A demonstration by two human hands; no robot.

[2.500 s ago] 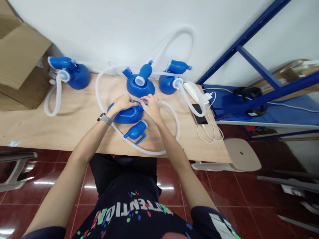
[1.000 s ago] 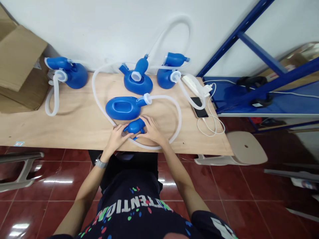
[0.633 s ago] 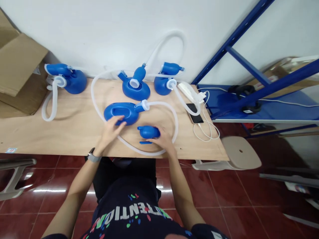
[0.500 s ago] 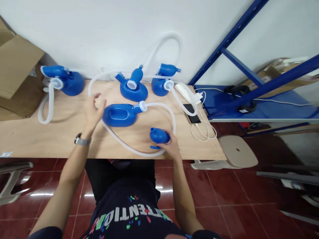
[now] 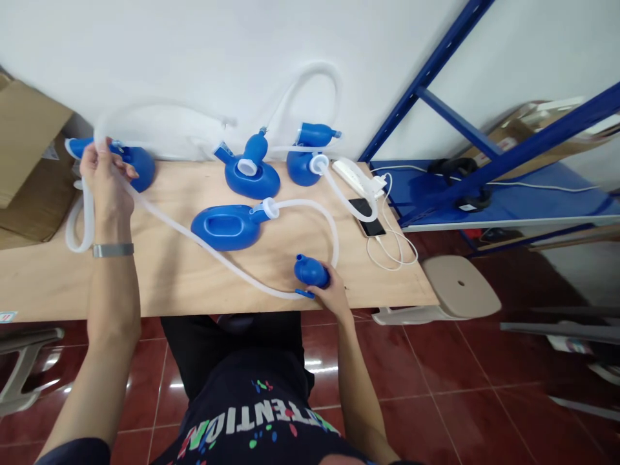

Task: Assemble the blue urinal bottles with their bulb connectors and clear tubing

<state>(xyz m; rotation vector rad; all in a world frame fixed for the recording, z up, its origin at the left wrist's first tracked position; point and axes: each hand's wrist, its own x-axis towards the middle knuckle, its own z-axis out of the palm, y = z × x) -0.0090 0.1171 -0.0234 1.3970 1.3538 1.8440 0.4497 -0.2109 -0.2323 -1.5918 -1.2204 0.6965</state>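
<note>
My left hand (image 5: 107, 169) is raised at the far left of the table, closed around a translucent white hose (image 5: 194, 236). From there the hose runs down and right across the tabletop, while its other stretch arches against the wall. My right hand (image 5: 333, 290) grips a blue bulb-shaped plastic piece with a short spout (image 5: 310, 270), low over the table's front edge. A small blue flap (image 5: 305, 293) sticks out beside its fingers. Between the hands a blue urinal bottle (image 5: 227, 227) lies on its side, with a white cap (image 5: 270, 208) and hose on its neck.
Along the wall stand more blue bottles (image 5: 252, 184) with bulb pieces and hoses. A cardboard box (image 5: 31, 148) is at the left. On the right lie a power strip (image 5: 349, 175) and a phone (image 5: 367, 218) with a white cable, beside a blue shelf rack (image 5: 455, 123).
My left hand has moved left and up from beside the lying bottle, now holding the hose, which has lifted into an arch. My right hand keeps the bulb piece in nearly the same place.
</note>
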